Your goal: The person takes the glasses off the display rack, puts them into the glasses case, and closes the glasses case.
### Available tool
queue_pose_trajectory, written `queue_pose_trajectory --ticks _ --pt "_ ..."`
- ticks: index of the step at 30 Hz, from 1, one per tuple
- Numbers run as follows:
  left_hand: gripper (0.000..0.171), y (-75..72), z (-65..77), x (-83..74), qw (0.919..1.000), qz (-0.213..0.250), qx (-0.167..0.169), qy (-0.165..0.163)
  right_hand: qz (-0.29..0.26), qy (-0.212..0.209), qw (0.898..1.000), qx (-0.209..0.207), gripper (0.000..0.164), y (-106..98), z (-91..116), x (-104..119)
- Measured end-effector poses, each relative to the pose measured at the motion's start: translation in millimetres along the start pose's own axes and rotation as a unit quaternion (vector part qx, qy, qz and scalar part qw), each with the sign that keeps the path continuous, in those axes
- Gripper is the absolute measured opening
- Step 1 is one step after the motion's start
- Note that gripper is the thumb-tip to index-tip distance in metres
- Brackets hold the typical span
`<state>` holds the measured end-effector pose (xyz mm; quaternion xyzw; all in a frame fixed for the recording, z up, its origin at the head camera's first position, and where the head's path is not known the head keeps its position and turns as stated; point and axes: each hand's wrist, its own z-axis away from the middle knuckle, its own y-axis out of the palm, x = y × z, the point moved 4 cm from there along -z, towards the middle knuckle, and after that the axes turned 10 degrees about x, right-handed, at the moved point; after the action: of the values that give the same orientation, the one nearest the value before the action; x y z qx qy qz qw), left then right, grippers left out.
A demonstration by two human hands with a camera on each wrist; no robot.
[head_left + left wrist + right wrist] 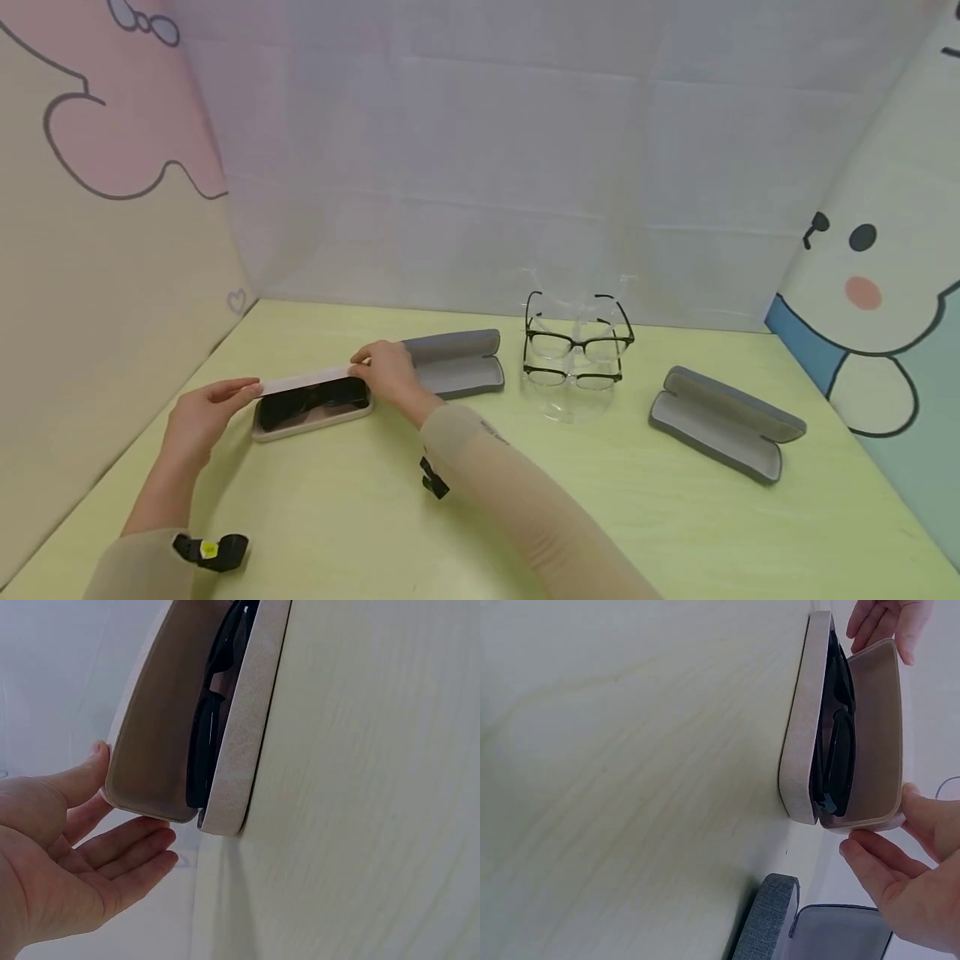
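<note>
A pale pink glasses case (315,427) lies on the left part of the table, its lid (306,380) partly raised. Dark sunglasses (202,742) sit inside it. With thumb and fingers, my left hand (197,421) pinches the lid's left corner. The right hand (388,373) pinches the opposite corner, its thumb on the lid's edge and its fingers at the end wall, as the right wrist view shows. Just behind the right hand stands an open grey glasses case (463,377), partly covered by that hand.
Two pairs of dark-framed eyeglasses, an upper pair (581,343) and a lower pair (546,377), rest on a clear stand (562,412) right of centre. Another open grey case (723,425) lies on the right. Walls enclose the table's back and sides.
</note>
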<state>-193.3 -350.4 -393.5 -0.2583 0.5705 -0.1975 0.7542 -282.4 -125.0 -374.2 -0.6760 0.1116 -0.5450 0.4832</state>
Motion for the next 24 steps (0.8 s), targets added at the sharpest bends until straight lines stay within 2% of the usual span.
queue_pose_trajectory --ticks 6,11,24 --pt "0.072 1.2 1.5 -1.8 0.9999 0.002 -0.005 0.012 -0.095 0.01 0.995 -0.004 0.024 4 2 -7" --pt "0.071 2.7 1.9 -2.6 0.9998 0.012 -0.011 0.013 -0.138 0.004 0.99 -0.008 0.023 5 5 -9" --pt "0.072 4.3 7.1 2.9 0.9999 -0.01 -0.008 -0.005 -0.12 0.005 0.993 0.0 0.018 8 8 -13"
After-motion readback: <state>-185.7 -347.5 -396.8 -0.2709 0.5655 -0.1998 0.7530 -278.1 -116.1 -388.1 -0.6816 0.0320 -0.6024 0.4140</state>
